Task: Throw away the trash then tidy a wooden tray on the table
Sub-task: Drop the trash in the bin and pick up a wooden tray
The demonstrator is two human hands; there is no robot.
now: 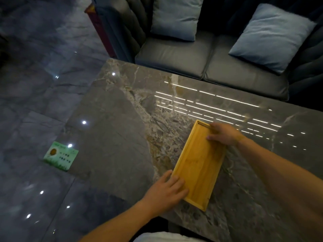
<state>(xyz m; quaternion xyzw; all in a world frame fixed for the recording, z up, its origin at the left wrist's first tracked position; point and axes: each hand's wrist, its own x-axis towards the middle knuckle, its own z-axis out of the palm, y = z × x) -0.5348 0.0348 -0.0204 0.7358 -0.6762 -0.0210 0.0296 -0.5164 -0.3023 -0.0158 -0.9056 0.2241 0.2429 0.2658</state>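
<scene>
An empty, long wooden tray [198, 165] lies at an angle on the grey marble table [122, 130], near its front edge. My left hand [166, 191] grips the tray's near left corner, fingers over the rim. My right hand [224, 134] holds the far right corner, fingers curled over the edge. Nothing lies inside the tray. A green and white packet [60, 157] lies flat on the floor to the left of the table.
A dark sofa [192, 56] with two pale blue cushions [174, 16] [272, 37] stands right behind the table's far edge. Glossy grey tiled floor [35, 84] spreads out on the left. Ceiling lights reflect as streaks on the tabletop.
</scene>
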